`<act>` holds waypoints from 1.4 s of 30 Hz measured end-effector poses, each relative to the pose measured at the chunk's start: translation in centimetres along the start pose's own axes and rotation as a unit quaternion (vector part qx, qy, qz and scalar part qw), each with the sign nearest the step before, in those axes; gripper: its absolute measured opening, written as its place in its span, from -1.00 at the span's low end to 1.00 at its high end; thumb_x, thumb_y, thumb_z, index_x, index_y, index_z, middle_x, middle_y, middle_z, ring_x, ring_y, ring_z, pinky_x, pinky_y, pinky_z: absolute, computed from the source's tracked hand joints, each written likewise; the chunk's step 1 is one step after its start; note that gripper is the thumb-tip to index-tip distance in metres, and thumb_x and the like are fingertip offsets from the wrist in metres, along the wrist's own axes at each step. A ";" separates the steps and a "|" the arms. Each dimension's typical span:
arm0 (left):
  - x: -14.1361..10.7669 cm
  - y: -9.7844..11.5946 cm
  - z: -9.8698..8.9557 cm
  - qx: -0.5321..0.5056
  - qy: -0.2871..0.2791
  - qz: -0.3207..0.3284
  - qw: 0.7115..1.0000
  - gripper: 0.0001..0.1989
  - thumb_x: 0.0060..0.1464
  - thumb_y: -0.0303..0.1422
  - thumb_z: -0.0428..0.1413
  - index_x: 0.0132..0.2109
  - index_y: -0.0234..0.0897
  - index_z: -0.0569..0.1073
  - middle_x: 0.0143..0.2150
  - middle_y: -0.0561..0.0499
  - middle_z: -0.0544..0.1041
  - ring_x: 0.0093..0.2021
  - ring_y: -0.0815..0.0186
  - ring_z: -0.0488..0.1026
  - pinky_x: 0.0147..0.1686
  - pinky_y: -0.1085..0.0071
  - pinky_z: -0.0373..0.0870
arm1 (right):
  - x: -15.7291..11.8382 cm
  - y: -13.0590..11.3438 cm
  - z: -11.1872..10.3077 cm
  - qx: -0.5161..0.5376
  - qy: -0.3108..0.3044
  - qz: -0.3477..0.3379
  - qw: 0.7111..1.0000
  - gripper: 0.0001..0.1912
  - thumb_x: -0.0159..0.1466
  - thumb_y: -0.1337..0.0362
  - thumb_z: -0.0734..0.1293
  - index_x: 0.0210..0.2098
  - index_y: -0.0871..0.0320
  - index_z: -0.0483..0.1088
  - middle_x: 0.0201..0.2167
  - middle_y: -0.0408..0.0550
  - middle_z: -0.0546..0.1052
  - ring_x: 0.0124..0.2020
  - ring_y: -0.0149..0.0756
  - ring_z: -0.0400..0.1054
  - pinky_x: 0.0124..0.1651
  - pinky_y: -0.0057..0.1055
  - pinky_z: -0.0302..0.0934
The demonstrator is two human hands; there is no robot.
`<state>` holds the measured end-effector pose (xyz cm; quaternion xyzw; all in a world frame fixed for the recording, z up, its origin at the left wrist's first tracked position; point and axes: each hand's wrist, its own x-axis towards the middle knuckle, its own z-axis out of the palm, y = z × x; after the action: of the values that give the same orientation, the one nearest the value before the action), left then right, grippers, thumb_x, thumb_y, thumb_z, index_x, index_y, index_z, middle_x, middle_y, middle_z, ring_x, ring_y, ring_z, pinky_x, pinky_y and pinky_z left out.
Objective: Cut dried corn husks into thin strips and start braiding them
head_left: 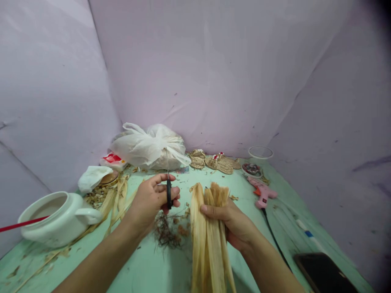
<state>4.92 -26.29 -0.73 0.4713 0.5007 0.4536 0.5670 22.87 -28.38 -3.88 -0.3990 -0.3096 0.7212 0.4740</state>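
My left hand [160,193] is closed around a pair of scissors [169,193] with black handles. The thin metal blades point up, away from me. Opposite it, my right hand [227,221] grips a bundle of long, pale yellow dried husks [210,240] near the upper end, thumb across the front. Their top ends are uneven and curled, and the strips hang down past the lower picture edge. A gap separates the scissors from the bundle. Between the hands, a tangle of dark brown fibres [168,230] lies on the green tabletop [152,270] among small brown scraps.
A white ceramic pot [58,228] with a red stick [24,224] stands at left, beside more dried strips [113,201]. Behind are a tied white plastic bag [152,146] and woven pieces [222,163]. At right lie a pink glue gun [262,193], its black cord and a phone [324,272].
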 end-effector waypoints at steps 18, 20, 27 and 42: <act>0.5 0.4 -2.0 0.212 -0.322 -0.047 0.921 -0.63 -0.20 -0.36 0.16 -0.16 -0.34 0.36 -0.34 0.00 0.45 -0.46 0.41 0.29 -0.49 0.50 0.23 | -1.0 -3.0 -3.3 -0.067 0.012 -0.083 0.994 -0.68 -0.13 0.26 0.50 -0.39 0.19 0.41 -0.46 -0.10 0.51 -0.44 -0.32 0.39 -0.35 -0.41 0.27; 0.6 -0.1 -2.0 0.210 -0.349 -0.058 0.911 -0.64 -0.19 -0.35 0.16 -0.16 -0.33 0.38 -0.31 -0.01 0.44 -0.47 0.42 0.28 -0.50 0.51 0.22 | -1.1 -3.1 -3.2 -0.107 0.032 -0.130 0.985 -0.69 -0.17 0.27 0.52 -0.49 0.19 0.36 -0.55 -0.18 0.44 -0.50 -0.39 0.33 -0.41 -0.47 0.22; 0.4 -0.7 -1.4 0.202 -0.373 -0.037 0.905 -0.80 -0.18 -0.39 0.12 -0.29 -0.31 0.40 -0.41 0.08 0.36 -0.52 0.47 0.20 -0.53 0.54 0.14 | -0.8 -2.3 -2.6 -0.254 0.064 -0.152 0.953 -0.69 -0.10 0.26 0.48 -0.54 0.18 0.24 -0.62 -0.27 0.27 -0.58 -0.49 0.14 -0.51 -0.53 0.03; -0.3 -0.4 -1.6 0.216 -0.388 -0.012 0.896 -0.87 -0.24 -0.50 0.01 -0.41 -0.27 0.28 -0.52 0.14 0.26 -0.54 0.46 0.18 -0.56 0.52 0.11 | -0.8 -2.0 -2.9 -0.285 0.094 -0.180 0.937 -0.69 -0.11 0.20 0.47 -0.55 0.18 0.26 -0.63 -0.25 0.21 -0.57 -0.48 0.08 -0.52 -0.53 0.02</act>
<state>3.34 -26.48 -1.16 0.7147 0.3323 0.1087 0.6058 26.47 -28.21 -3.48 -0.5208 -0.5229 0.4647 0.4893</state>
